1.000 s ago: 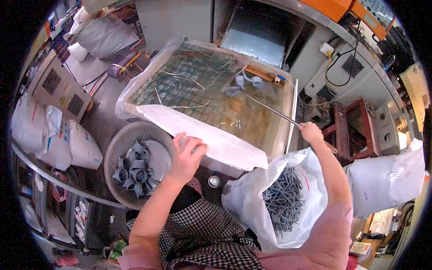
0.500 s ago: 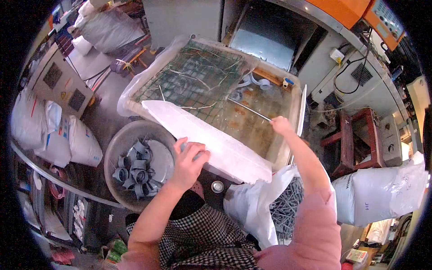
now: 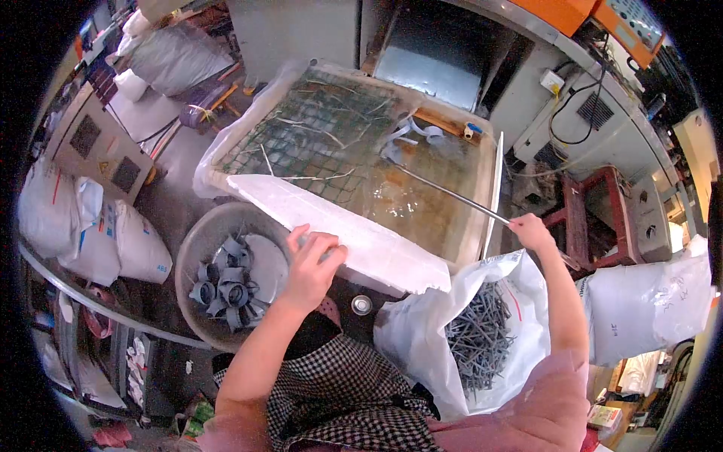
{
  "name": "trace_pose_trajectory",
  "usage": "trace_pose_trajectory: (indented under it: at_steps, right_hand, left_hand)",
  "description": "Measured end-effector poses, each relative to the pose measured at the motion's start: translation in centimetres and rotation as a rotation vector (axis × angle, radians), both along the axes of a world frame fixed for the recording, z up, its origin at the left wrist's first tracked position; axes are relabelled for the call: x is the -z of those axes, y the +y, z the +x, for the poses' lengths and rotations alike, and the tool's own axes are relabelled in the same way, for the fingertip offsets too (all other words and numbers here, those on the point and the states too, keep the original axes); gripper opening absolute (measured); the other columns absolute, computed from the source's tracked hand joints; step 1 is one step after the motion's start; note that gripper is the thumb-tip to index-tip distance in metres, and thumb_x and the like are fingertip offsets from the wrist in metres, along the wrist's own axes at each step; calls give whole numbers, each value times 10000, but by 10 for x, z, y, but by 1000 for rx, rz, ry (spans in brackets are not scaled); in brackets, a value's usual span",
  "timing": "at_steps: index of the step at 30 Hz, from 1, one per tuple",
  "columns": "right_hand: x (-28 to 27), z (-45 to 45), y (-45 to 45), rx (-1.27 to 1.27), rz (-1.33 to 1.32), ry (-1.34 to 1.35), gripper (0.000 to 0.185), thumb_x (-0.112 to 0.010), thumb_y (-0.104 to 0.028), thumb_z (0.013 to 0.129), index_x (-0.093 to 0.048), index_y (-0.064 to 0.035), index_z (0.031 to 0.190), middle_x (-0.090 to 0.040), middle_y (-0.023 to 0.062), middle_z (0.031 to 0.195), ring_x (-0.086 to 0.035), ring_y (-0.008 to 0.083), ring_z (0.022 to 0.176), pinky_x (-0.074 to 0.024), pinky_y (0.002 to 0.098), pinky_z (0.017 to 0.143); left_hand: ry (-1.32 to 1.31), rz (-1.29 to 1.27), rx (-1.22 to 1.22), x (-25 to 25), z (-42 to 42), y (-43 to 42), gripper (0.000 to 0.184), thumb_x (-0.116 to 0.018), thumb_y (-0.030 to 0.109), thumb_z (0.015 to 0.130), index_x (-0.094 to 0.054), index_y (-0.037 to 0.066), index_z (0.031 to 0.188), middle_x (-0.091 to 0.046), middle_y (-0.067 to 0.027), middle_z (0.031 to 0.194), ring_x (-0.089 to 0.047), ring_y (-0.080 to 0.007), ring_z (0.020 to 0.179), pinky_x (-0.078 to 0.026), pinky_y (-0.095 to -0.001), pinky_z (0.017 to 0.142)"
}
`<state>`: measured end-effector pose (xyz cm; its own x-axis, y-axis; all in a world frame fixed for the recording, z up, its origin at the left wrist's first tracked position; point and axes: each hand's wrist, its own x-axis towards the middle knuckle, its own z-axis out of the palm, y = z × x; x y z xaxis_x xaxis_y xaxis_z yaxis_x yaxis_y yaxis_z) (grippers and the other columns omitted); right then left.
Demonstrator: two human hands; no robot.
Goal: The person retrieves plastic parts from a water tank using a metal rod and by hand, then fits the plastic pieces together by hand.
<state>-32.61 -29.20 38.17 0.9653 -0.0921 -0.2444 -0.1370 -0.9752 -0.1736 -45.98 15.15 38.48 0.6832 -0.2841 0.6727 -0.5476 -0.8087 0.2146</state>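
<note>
gripping the metal rod (image 3: 456, 195) near its end, my right hand (image 3: 532, 232) is wrapped tight around it; the far tip reaches beside the pale curled parts (image 3: 433, 134) in the water (image 3: 444, 218) of the tub (image 3: 486, 167). my left hand (image 3: 312, 264) is loosely curled, fingers parted at the near edge of the white board (image 3: 339, 233); i see nothing inside it and cannot tell whether it touches. the tip might slip off those parts if they're slick, or snag the green netting (image 3: 301, 124) if i swung it left. pressing hard on the board could tip it. that board lies between me and the water. a sack (image 3: 410, 335) of grey offcuts (image 3: 478, 331) stands close by my right arm (image 3: 565, 301), which could knock it; a basin (image 3: 267, 264) of grey rings (image 3: 228, 290) sits to my left.
</note>
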Motion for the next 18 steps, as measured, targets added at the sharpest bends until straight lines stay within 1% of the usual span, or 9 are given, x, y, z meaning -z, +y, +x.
trace_pose_trajectory:
  at_steps: [2,5,8,10,11,14,16,17,18]
  right_hand:
    - [-6,-1,-17,-3,54,13,264,-592,-293,795,-666,-117,978,-632,178,948,-607,326,905,-474,387,813]
    - [-3,1,-25,51,29,43,266,-592,-291,794,-665,-118,983,-630,183,954,-611,324,899,-475,390,810]
    - [9,3,-18,58,5,-31,262,-593,-284,791,-665,-112,975,-630,198,936,-613,328,891,-479,388,803]
    - [34,17,-17,17,110,-22,267,-594,-262,794,-662,-54,947,-641,206,841,-634,301,853,-482,347,774]
    - [52,27,-18,20,123,-51,271,-599,-265,784,-663,-52,940,-644,198,860,-636,298,852,-486,350,767]
    - [100,59,-8,-59,200,-56,250,-586,-251,775,-669,-73,929,-644,195,847,-636,300,842,-487,344,762]
    - [124,79,11,-90,205,-27,258,-582,-273,785,-667,-96,952,-644,188,877,-636,296,832,-487,342,759]
    - [131,91,24,-184,82,-9,262,-571,-299,804,-666,-121,971,-643,160,927,-637,279,829,-489,333,755]
    - [143,104,37,-191,82,-9,262,-571,-299,804,-666,-121,971,-643,160,927,-637,279,829,-489,333,755]
  left_hand:
    - [7,5,-27,4,-4,5,123,-585,80,682,-586,89,805,-521,-15,836,-553,-165,822,-300,-431,914]
    - [2,-11,-24,8,-2,6,114,-582,84,692,-588,93,805,-520,-12,836,-552,-164,823,-301,-432,914]
    - [10,-14,-5,3,-2,1,113,-585,84,692,-591,98,804,-521,-13,838,-552,-162,827,-301,-436,915]
    - [16,-41,-8,0,-1,-1,174,-647,17,641,-572,87,781,-559,-33,869,-569,-188,801,-297,-433,932]
    - [12,-43,-10,1,0,-1,174,-647,17,641,-572,87,781,-559,-33,869,-569,-188,801,-297,-433,932]
    - [31,-54,-7,5,2,2,176,-645,16,640,-569,88,782,-559,-30,868,-572,-186,807,-297,-442,932]
    - [38,-33,0,6,2,5,122,-589,81,677,-585,99,798,-527,-15,848,-556,-161,836,-288,-442,922]
    - [38,-33,-6,6,3,7,122,-589,81,677,-585,99,798,-527,-15,848,-556,-161,836,-288,-442,922]
    - [35,-38,-2,8,3,8,121,-587,86,677,-585,99,797,-529,-14,853,-557,-162,837,-286,-441,923]
